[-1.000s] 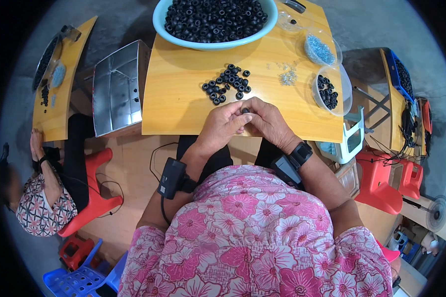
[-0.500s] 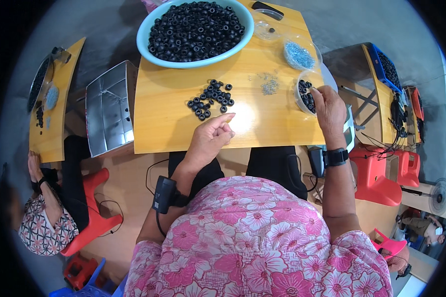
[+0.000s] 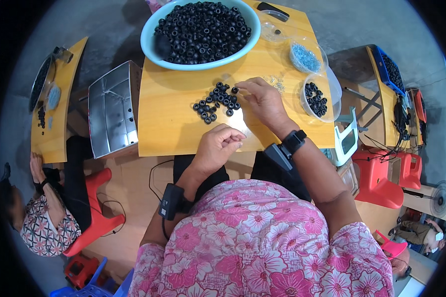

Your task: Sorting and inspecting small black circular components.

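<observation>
While my right hand (image 3: 262, 101) reached with fingertips pinching a black ring (image 3: 235, 90) at the 2 o'clock edge of the loose ring pile (image 3: 215, 103), my left hand (image 3: 217, 146) curled closed, contents hidden. Bowl (image 3: 151, 47) at 12 o'clock seemed full; much remained. Rings lay flat, no long axis.

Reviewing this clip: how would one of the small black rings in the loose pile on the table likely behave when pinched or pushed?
The small black rings lie flat, so a push would probably slide one rather than roll it. Being tiny, each likely weighs little. The right hand reaches one with its fingertips, suggesting a pinch suffices. Stiffness can't be judged here.
</observation>
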Demonstrator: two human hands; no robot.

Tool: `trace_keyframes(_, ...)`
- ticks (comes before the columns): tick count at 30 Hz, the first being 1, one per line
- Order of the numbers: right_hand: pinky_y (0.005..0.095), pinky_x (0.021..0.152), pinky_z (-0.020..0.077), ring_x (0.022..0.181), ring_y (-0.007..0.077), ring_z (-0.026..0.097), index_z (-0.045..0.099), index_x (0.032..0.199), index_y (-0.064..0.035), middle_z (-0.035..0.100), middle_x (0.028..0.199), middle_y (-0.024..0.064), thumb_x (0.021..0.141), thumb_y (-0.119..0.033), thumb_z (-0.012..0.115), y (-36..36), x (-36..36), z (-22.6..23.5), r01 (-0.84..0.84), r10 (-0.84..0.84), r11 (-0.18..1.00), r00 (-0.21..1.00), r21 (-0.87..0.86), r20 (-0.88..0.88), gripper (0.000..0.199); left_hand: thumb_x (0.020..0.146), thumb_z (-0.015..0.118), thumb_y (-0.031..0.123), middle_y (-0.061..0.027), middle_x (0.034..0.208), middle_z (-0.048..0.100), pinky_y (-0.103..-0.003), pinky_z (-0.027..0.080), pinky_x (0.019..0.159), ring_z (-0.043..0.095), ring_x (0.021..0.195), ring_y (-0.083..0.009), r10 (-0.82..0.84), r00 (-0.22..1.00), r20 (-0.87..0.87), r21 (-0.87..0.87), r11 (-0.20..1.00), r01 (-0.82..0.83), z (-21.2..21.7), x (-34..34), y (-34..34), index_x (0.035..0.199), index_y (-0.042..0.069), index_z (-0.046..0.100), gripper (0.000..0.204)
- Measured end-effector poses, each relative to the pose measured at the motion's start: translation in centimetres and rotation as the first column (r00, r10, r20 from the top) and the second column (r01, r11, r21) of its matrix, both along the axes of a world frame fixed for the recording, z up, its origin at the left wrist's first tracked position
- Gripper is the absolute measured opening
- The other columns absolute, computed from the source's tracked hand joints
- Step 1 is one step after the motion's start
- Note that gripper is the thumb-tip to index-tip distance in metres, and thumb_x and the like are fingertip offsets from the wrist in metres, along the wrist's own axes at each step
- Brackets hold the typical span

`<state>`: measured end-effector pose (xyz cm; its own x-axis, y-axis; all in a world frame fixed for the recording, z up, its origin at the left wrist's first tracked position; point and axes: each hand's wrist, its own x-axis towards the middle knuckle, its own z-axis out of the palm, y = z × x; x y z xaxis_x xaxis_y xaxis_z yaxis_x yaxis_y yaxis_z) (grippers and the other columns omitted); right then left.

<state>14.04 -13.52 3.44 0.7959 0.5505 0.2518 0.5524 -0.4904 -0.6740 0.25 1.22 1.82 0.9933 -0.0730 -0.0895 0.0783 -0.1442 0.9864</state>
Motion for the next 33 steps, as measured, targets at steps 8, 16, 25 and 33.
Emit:
trace_keyframes(8, 0.0397, 0.069, 0.0524, 0.08, 0.0303, 0.064, 0.066, 0.093, -0.0111, 0.062, 0.09, 0.0082, 0.076, -0.005, 0.064, 1.3, 1.2, -1.7, -0.015, 0.041, 0.983, 0.989, -0.184, 0.143, 0.018, 0.084, 0.064, 0.004, -0.0038, 0.091, 0.058, -0.024, 0.048, 0.075, 0.059, 0.082, -0.0104, -0.027, 0.999, 0.02, -0.024, 0.999, 0.028, -0.4, 0.3, -0.1, 0.097, 0.001, 0.067, 0.014)
trace_keyframes(16, 0.0399, 0.067, 0.0513, 0.077, 0.0305, 0.063, 0.062, 0.091, -0.0068, 0.061, 0.087, 0.0113, 0.078, -0.007, 0.064, 0.1, 0.4, -1.9, 0.052, -0.02, 0.977, 0.988, -0.206, 0.153, 0.013, 0.082, 0.065, 0.001, -0.0019, 0.091, 0.057, -0.022, 0.048, 0.072, 0.057, 0.079, -0.0079, -0.003, 1.0, 0.027, -0.026, 1.0, 0.004, -0.7, 0.4, -0.1, 0.1, 0.001, 0.066, 0.017)
trace_keyframes(25, 0.0216, 0.062, 0.0469, 0.068, 0.0085, 0.055, 0.06, 0.102, 0.0022, 0.059, 0.077, 0.0022, 0.09, -0.005, 0.056, -2.6, -5.3, 0.8, 0.074, 0.181, 0.969, 0.439, 0.236, -0.88, 0.015, 0.084, 0.064, -0.005, 0.0009, 0.088, 0.051, -0.018, 0.045, 0.069, 0.052, 0.077, -0.0053, 0.081, 0.989, 0.127, -0.183, 0.981, -0.057, -1.5, 0.2, -0.5, 0.116, 0.001, 0.062, 0.032)
trace_keyframes(33, 0.02, 0.06, 0.047, 0.065, 0.0072, 0.056, 0.064, 0.098, 0.0011, 0.061, 0.076, 0.0012, 0.09, -0.014, 0.061, -3.3, -5.7, 0.0, 0.152, 0.284, 0.929, 0.29, 0.337, -0.914, 0.017, 0.084, 0.065, -0.005, 0.0024, 0.087, 0.057, -0.019, 0.046, 0.068, 0.053, 0.076, -0.0053, 0.12, 0.993, -0.003, -0.363, 0.925, -0.113, -1.2, 0.0, -1.0, 0.105, 0.001, 0.065, 0.022)
